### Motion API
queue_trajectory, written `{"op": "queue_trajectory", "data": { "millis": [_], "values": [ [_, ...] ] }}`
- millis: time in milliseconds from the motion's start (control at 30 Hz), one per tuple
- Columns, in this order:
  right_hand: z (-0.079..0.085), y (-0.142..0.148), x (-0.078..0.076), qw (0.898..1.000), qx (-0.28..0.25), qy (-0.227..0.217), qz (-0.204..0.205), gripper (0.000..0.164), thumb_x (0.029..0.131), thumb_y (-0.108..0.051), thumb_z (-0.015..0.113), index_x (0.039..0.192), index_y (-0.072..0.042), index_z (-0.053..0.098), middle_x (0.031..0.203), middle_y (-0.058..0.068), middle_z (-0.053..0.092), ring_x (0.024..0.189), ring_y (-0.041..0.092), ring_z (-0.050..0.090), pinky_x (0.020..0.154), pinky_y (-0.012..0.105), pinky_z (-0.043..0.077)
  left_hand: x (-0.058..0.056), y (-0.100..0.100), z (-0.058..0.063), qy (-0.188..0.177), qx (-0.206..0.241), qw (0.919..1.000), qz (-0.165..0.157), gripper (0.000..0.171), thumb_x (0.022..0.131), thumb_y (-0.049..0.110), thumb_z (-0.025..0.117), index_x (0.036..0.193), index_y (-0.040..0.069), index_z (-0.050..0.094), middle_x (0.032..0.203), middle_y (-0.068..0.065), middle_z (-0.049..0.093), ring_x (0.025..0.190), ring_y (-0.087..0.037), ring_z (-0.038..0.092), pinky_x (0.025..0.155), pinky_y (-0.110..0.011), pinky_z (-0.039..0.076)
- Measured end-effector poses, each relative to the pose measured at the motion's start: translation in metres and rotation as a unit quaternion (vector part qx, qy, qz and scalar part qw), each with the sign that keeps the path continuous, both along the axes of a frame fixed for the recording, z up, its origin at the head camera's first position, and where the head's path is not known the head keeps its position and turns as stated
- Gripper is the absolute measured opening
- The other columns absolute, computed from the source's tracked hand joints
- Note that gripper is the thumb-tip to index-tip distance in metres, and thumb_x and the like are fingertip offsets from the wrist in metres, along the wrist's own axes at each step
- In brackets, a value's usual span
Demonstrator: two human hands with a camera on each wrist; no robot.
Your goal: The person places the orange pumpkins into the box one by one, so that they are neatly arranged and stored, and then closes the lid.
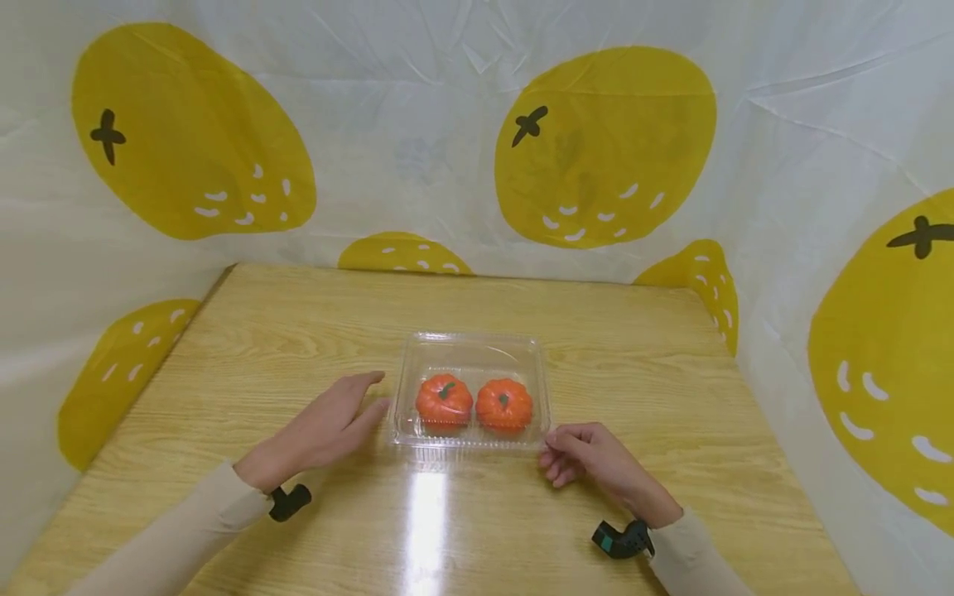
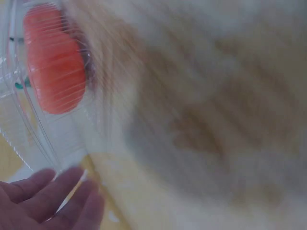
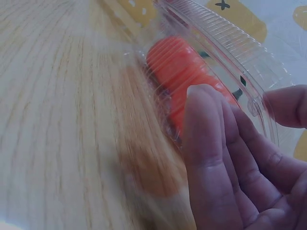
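Note:
A clear plastic clamshell container (image 1: 471,444) with its lid down sits on the wooden table. Inside it, side by side, are two small orange toy pumpkins, the left pumpkin (image 1: 441,404) and the right pumpkin (image 1: 507,410), each with a green stem. My right hand (image 1: 592,459) pinches the container's front right corner, the thumb (image 3: 287,106) on the rim's edge and the other fingers curled below. Beside the container's left edge, my left hand (image 1: 328,426) is held with its fingers extended, the fingertips close to the plastic wall.
The wooden table (image 1: 298,339) reaches back to a white curtain (image 1: 402,141) printed with large yellow fruit, which also hangs along both sides. Each wrist carries a small black camera, the left camera (image 1: 291,502) and the right camera (image 1: 624,540).

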State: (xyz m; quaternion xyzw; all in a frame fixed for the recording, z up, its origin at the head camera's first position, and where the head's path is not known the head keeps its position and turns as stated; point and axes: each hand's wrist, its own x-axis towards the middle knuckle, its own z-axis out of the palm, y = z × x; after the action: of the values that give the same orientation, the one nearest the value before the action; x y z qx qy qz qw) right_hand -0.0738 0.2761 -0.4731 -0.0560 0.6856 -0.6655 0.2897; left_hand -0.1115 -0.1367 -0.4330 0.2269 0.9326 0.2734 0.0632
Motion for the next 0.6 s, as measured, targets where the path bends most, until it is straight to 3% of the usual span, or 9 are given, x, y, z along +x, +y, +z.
{"op": "queue_trajectory", "data": {
  "millis": [133, 300, 433, 600],
  "values": [
    [-0.002, 0.001, 0.0, 1.0, -0.008, 0.001, 0.007, 0.044, 0.107, -0.028, 0.056, 0.107, 0.014, 0.066, 0.09, 0.002, 0.076, 0.076, 0.009, 0.072, 0.071, 0.028, 0.065, 0.002, -0.004, -0.005, -0.077, 0.05, 0.9957, 0.008, 0.038, 0.108, 0.029, 0.052, 0.131, 0.0, 0.059, 0.12, -0.01, 0.072, 0.112, -0.024, 0.068, 0.093, -0.04, 0.058],
    [-0.002, 0.0, -0.001, 1.0, -0.011, -0.004, 0.005, 0.045, 0.107, -0.029, 0.056, 0.109, 0.015, 0.067, 0.089, 0.001, 0.077, 0.075, 0.009, 0.072, 0.07, 0.027, 0.064, 0.005, -0.004, -0.012, -0.166, 0.096, 0.9813, 0.016, 0.031, 0.103, 0.032, 0.059, 0.121, 0.007, 0.063, 0.107, -0.002, 0.072, 0.096, -0.013, 0.063, 0.077, -0.023, 0.052],
    [-0.002, -0.001, -0.002, 1.0, -0.016, -0.013, 0.01, 0.044, 0.107, -0.027, 0.056, 0.11, 0.015, 0.067, 0.09, 0.001, 0.078, 0.075, 0.009, 0.073, 0.071, 0.026, 0.064, 0.007, -0.004, -0.02, -0.205, 0.134, 0.9695, 0.011, 0.03, 0.103, 0.033, 0.059, 0.118, 0.007, 0.064, 0.104, -0.006, 0.072, 0.093, -0.018, 0.064, 0.074, -0.024, 0.053],
    [-0.002, -0.002, -0.002, 0.999, -0.042, -0.016, 0.022, 0.04, 0.108, -0.024, 0.053, 0.109, 0.013, 0.069, 0.089, 0.0, 0.078, 0.076, 0.009, 0.073, 0.07, 0.025, 0.064, 0.007, -0.004, -0.03, -0.24, 0.183, 0.953, -0.027, 0.034, 0.108, 0.034, 0.053, 0.11, 0.002, 0.065, 0.1, -0.014, 0.073, 0.09, -0.021, 0.068, 0.076, -0.027, 0.057]
  ]
}}
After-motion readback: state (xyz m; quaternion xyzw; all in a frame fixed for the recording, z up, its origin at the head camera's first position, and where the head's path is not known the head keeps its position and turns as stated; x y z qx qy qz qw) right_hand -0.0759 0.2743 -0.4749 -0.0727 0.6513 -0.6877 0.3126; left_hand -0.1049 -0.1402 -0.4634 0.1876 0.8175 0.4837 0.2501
